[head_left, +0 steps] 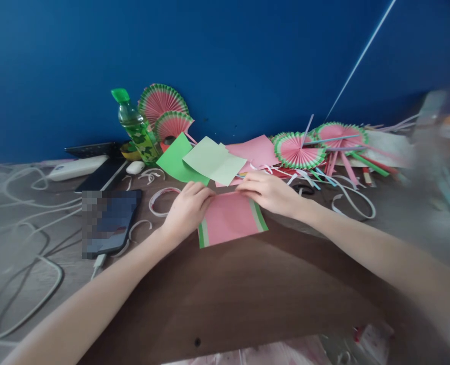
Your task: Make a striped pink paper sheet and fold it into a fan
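Observation:
A pink sheet of paper [230,220] with pale and bright green stripes along its left and right sides lies at the table's front edge. My left hand [189,205] pinches its far left corner, fingers closed. On the far right corner, my right hand [265,192] grips the same paper with thumb and fingers together. The far edge of the sheet is partly hidden under my fingers. Just beyond my hands lie a bright green sheet [175,158], a pale green sheet [210,159] and a larger pink sheet [257,150].
Folded pink-and-green paper fans [299,150] lie at the back right; others [163,104] lean on the blue wall by a green bottle [136,126]. A phone [114,223], white cables [53,284] and a tape roll [162,203] are on the left.

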Available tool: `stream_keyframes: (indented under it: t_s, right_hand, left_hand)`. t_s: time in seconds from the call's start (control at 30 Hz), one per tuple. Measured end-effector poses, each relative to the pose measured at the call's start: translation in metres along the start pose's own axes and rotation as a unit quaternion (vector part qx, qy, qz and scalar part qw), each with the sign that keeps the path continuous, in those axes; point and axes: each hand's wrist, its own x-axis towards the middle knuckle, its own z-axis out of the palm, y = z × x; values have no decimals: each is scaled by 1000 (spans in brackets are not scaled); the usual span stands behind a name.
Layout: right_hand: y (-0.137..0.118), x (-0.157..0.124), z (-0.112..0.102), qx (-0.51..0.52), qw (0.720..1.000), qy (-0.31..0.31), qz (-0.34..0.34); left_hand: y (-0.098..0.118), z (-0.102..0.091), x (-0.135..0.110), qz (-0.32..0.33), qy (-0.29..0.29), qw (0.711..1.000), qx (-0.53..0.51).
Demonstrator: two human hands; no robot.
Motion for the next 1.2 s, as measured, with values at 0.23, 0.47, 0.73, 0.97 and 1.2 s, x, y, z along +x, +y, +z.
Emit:
stream_keyframes:
  t_s: [0.23, 0.47, 0.73, 0.97, 1.2]
  right_hand:
    - [-11, -6, -11, -164, 963, 184, -109]
    - [4, 0, 2, 79, 994, -79, 3]
    - [18, -1, 10, 292, 918, -168, 209]
    - [28, -3, 18, 274, 932, -167, 169]
    - [37, -6, 18, 279, 917, -227, 173]
  left_hand:
    - [7, -25, -5, 144, 227, 949, 165]
    - [4, -1, 0, 9, -114, 992, 59]
    - [-11, 3, 3, -191, -239, 923, -233]
    - [-18, 10, 3, -166, -225, 928, -246]
    - [-18, 11, 4, -150, -230, 929, -248]
